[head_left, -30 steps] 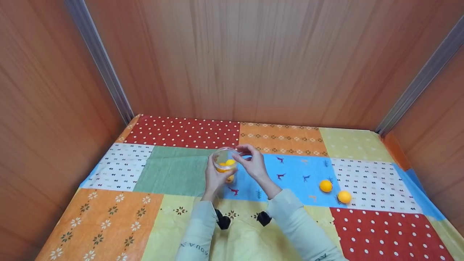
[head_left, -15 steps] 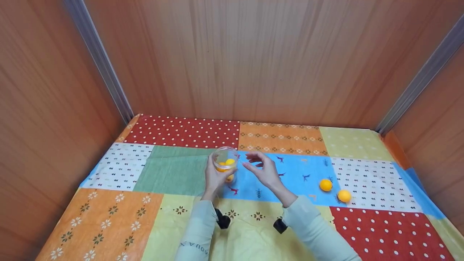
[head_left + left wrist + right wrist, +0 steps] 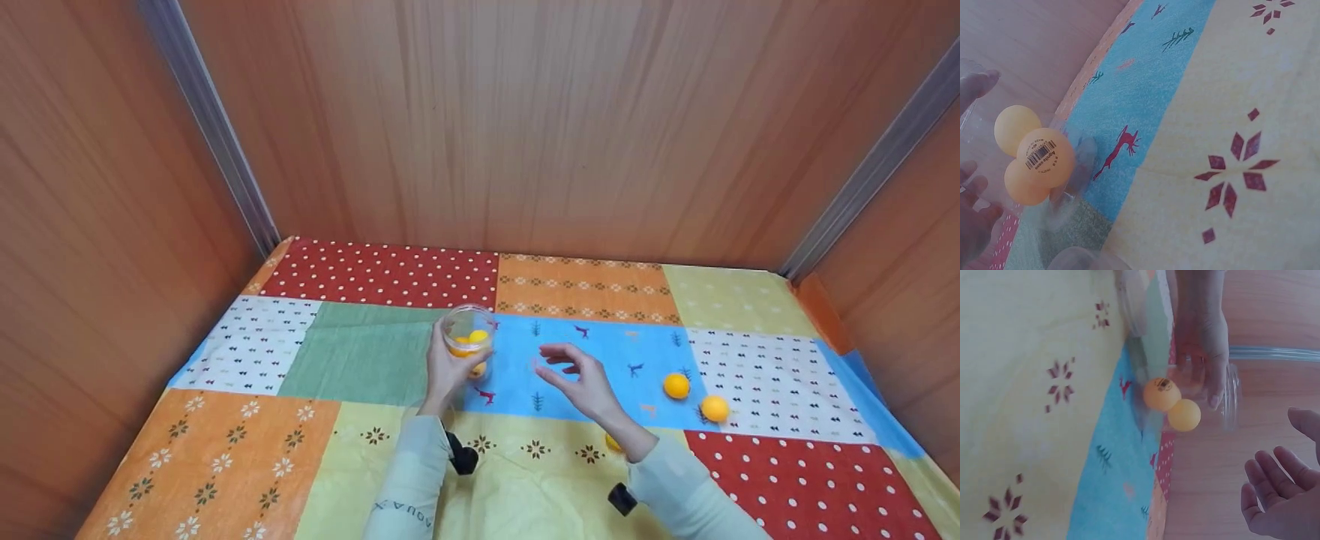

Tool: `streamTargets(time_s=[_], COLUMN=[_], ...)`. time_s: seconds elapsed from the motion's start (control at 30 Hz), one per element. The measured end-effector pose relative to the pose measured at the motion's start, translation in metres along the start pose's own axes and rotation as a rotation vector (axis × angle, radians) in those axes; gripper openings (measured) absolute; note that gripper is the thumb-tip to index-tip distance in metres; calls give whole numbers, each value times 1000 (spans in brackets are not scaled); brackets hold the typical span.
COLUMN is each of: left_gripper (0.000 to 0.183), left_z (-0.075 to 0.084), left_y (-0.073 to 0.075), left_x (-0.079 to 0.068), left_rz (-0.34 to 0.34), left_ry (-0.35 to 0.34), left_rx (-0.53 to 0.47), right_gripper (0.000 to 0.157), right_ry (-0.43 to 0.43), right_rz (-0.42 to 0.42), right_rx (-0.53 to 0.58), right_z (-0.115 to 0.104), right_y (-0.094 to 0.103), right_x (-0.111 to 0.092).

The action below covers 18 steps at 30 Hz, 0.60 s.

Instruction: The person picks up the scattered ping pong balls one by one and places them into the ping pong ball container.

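From head, looks down toward twelve o'clock; closer, sidelong, shares the jar (image 3: 459, 325) at left wrist's nine, right wrist's three.

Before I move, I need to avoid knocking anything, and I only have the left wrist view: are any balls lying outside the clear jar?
Observer: Yes, the head view shows three loose balls on the patterned cloth, all to the right of the clear jar.
Operator: Can you see all three fully?
Observer: No, the nearest ball is partly hidden by the right arm.
Operator: And what does the right hand have in its grip?
Observer: Nothing that I can see; in the right wrist view the thumb and fingers of the right hand stand apart.
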<state>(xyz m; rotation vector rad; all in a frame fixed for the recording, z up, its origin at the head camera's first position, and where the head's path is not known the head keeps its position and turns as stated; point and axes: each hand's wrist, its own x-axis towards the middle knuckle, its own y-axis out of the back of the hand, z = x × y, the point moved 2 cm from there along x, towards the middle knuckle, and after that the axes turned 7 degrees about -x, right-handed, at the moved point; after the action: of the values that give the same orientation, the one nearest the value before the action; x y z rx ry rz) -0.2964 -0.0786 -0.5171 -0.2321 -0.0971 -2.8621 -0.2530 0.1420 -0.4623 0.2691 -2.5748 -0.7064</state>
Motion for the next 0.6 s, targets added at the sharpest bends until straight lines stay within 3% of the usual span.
streamTargets(time_s=[0.33,0.4,0.6], left_gripper=[84,83,83], left_z=[-1,-1,-1], left_y=[-1,-1,0], left_x=[-1,-1,0], left_rz=[0,-1,-1], left_ry=[24,20,5], left_rx=[11,13,10], right_gripper=[31,33,42], right_ry=[-99,-111,-148], right_rz=[-50,-62,-121], right_rx=[-7,-23,-62], right_z=[-18,-12,30], right_y=[27,31,38], right_x=[-29,-34,-48])
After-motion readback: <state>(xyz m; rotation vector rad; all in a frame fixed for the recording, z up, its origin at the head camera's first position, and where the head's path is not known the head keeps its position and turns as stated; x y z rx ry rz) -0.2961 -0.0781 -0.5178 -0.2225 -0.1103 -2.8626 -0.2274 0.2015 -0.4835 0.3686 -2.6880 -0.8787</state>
